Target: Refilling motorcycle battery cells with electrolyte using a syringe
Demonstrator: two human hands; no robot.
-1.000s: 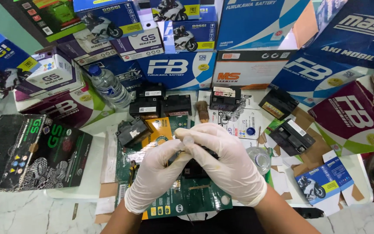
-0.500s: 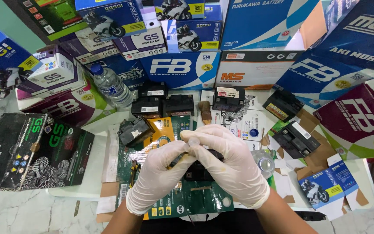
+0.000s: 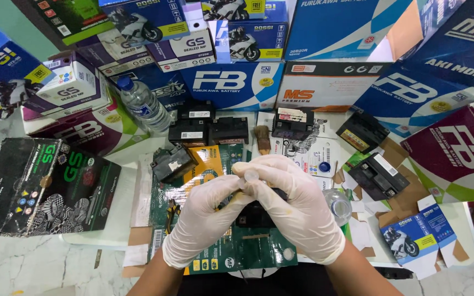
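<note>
- left hand (image 3: pixel 207 219), white-gloved, fingers curled in toward the centre, fingertips pressed against those of the right hand (image 3: pixel 297 211); both close narrowly on a small clear piece (image 3: pixel 252 176) at the top of the pinch.
- what the clear piece is cannot be told; it sits between the fingertips, above a small black battery (image 3: pixel 254 215) mostly hidden under the hands.
- step in hand, as judged: fine fingertip work on that small piece over the battery. next move would call for a steady two-handed grip and little force.
- surface: white table (image 3: pixel 119 219) with a green flattened carton (image 3: pixel 237 252) under the work.
- further black batteries at far centre (image 3: pixel 208 127) and right (image 3: pixel 378 174); a water bottle (image 3: pixel 145 104) far left.
- room: stacked battery boxes (image 3: pixel 231 82) wall off the far side; marble floor (image 3: pixel 39 268) near left.
</note>
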